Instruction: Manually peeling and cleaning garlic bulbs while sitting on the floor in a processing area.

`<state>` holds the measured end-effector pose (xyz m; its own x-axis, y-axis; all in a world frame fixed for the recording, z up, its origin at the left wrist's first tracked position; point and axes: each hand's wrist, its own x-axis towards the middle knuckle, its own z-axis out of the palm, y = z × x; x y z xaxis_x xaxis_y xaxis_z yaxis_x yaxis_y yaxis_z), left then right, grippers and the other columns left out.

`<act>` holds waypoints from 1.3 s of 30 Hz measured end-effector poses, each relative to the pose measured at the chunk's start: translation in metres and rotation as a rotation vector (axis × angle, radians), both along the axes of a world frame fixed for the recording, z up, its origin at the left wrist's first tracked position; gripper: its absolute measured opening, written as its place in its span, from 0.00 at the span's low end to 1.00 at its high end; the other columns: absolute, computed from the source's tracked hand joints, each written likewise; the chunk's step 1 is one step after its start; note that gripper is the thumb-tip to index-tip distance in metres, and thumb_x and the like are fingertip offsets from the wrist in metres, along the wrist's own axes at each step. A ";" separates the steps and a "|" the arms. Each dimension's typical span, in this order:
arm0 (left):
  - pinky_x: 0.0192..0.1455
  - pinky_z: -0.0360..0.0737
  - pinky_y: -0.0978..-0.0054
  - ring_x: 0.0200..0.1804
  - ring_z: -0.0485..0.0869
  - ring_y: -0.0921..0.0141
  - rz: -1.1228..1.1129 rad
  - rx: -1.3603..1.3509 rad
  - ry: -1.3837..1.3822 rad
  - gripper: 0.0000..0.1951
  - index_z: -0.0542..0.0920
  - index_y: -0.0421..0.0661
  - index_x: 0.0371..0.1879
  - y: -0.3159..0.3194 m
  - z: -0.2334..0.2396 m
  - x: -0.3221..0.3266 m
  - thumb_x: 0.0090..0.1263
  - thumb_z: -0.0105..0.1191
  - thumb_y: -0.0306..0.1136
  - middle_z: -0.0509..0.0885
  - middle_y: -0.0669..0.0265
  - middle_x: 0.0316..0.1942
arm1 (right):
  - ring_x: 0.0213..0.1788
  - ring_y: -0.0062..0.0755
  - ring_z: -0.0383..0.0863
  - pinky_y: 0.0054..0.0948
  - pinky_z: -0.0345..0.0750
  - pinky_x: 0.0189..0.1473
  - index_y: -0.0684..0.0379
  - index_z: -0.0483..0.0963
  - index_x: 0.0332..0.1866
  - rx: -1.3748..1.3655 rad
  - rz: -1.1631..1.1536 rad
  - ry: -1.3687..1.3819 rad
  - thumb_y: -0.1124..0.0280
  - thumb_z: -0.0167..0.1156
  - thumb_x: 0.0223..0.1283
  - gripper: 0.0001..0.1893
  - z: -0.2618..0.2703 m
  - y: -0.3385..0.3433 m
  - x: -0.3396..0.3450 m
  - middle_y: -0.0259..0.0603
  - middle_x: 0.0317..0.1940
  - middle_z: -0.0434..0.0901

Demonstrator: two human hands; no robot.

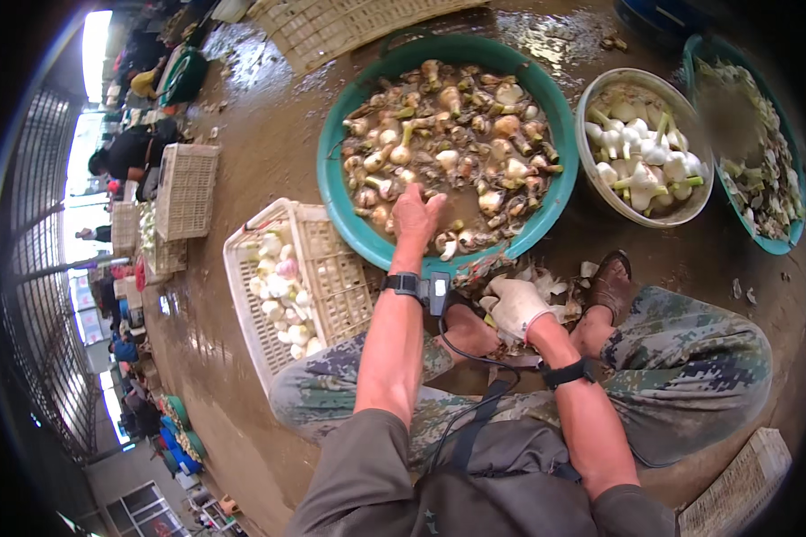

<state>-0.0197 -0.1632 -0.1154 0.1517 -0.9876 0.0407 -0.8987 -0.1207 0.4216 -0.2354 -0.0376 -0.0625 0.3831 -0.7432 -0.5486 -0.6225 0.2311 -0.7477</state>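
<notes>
My bare left hand [416, 213] reaches into a round green plastic tub [329, 194] of muddy water and unpeeled garlic bulbs [449, 101]. Its thumb stands apart from the fingers, whose tips are at a bulb near the tub's left side. In a pale work glove, my right hand [516, 305] is curled low between my feet, over garlic skins [547, 282]; its palm side is hidden, so I cannot tell what it holds. Cleaned white bulbs with short stems fill part of a round bucket [581, 151] beyond the tub's right side. More pale bulbs lie in a white plastic crate [242, 288] at the left.
An oval green tub [772, 245] of leaves and skins stands at the far right. One empty-looking crate [363, 27] lies behind the round tub, another crate [739, 490] at the lower right. The floor is wet. Several people work among stacked crates [188, 191] at the far left.
</notes>
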 end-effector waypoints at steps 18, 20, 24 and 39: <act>0.45 0.79 0.66 0.40 0.82 0.58 -0.812 0.102 0.180 0.09 0.82 0.41 0.40 0.057 0.122 -0.061 0.61 0.53 0.25 0.83 0.56 0.35 | 0.45 0.55 0.81 0.41 0.78 0.47 0.63 0.76 0.49 -0.546 -0.425 -0.068 0.55 0.70 0.50 0.26 0.027 -0.012 0.002 0.55 0.42 0.81; 0.46 0.79 0.66 0.39 0.83 0.59 -0.746 0.162 0.229 0.10 0.83 0.42 0.42 0.067 0.130 -0.071 0.62 0.54 0.26 0.83 0.55 0.35 | 0.46 0.56 0.81 0.40 0.78 0.47 0.64 0.76 0.48 -0.487 -0.422 -0.091 0.54 0.70 0.51 0.25 0.025 -0.010 -0.004 0.56 0.41 0.81; 0.47 0.79 0.65 0.41 0.84 0.59 -0.625 0.108 0.412 0.13 0.81 0.40 0.47 0.087 0.134 -0.076 0.64 0.56 0.28 0.83 0.53 0.37 | 0.40 0.45 0.83 0.36 0.77 0.44 0.65 0.78 0.43 -0.193 -0.541 -0.305 0.55 0.68 0.56 0.21 0.008 -0.004 -0.009 0.52 0.36 0.83; 0.56 0.78 0.66 0.54 0.82 0.58 -0.308 -0.148 0.446 0.28 0.76 0.37 0.55 0.151 0.117 -0.084 0.54 0.68 0.31 0.82 0.50 0.51 | 0.41 0.23 0.80 0.24 0.77 0.43 0.64 0.76 0.51 0.219 -0.817 -1.037 0.65 0.62 0.65 0.15 0.012 0.008 -0.007 0.35 0.41 0.81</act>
